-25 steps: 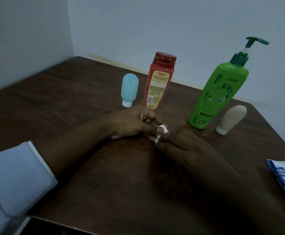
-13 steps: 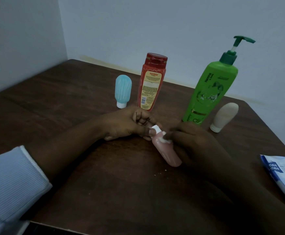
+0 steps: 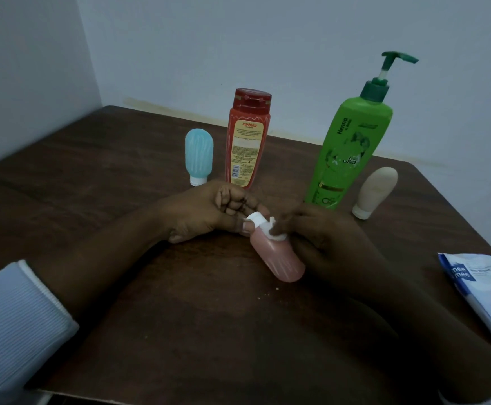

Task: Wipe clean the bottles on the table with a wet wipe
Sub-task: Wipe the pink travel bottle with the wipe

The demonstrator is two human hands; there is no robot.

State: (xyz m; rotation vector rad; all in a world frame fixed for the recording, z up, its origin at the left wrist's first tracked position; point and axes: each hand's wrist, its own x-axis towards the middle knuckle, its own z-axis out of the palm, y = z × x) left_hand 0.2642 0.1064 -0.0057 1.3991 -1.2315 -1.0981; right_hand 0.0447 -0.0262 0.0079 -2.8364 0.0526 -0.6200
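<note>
Head view: nearest on the left is a pale ribbed sleeve [image 3: 13,323], and both bare forearms reach forward over the dark wooden counter [image 3: 63,185]. At the right edge, near the right forearm, a blue and white packet of wipes [image 3: 484,287] lies flat. A few small pale crumbs [image 3: 267,292] lie on the counter between the arms.

Just beyond them is the pink bottle [image 3: 279,258]. It is tilted, with the round bottom toward the person and the white cap [image 3: 256,218] pointing away and to the left. The left hand [image 3: 206,211] rests with its side on the counter, fingers curled, and pinches the pink bottle by this cap. The right hand [image 3: 326,238] is beside the bottle on the right, and its curled fingers press a small bunched wet wipe [image 3: 278,233] against the bottle's shoulder, just under the cap.

Behind the hands four other bottles stand in a row. From left to right: a small blue bottle [image 3: 199,156] standing on its cap, a red bottle [image 3: 245,141] with a yellow label, a tall green pump bottle [image 3: 346,150], and a small beige bottle [image 3: 376,191], also on its cap. Behind them the counter meets the pale wall.
</note>
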